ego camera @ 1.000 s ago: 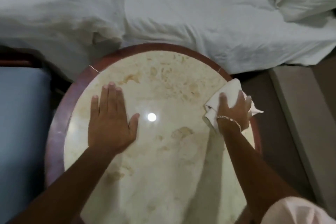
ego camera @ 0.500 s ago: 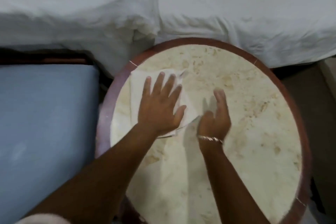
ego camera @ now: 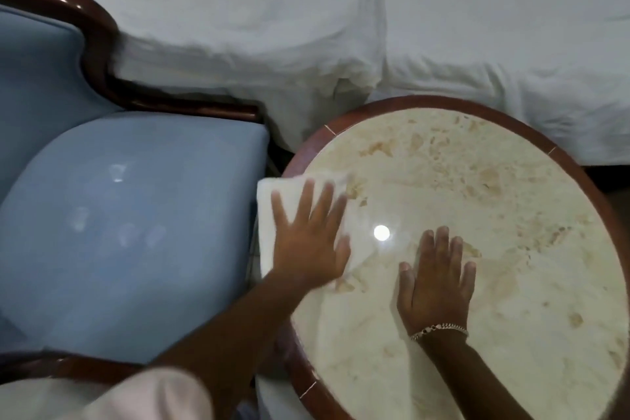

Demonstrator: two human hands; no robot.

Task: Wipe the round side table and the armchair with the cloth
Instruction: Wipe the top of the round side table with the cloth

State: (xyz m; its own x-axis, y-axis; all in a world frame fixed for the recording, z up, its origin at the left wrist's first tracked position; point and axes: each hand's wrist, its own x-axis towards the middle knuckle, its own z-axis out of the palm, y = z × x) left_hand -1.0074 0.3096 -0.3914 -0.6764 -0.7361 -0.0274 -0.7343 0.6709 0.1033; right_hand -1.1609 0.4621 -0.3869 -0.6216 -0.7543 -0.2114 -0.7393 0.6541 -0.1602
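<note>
The round side table point(ego camera: 511, 187) has a cream marble top and a red-brown rim. A white cloth point(ego camera: 269, 215) lies on its left edge and hangs partly over the rim. My left hand point(ego camera: 310, 242) presses flat on the cloth with fingers spread. My right hand point(ego camera: 436, 283), a bracelet at its wrist, rests flat and bare on the marble near the middle. The armchair point(ego camera: 129, 235), with a blue seat and dark wooden frame, stands just left of the table.
A bed with rumpled white sheets point(ego camera: 341, 27) runs along the far side, touching the table and chair. A ceiling light reflects as a bright spot point(ego camera: 381, 232) on the marble. My light sleeve point(ego camera: 143, 395) shows at the bottom.
The cloth passed from my right hand to my left and slid from the table's right edge to its left edge. My right hand now rests bare on the marble. The view swung left.
</note>
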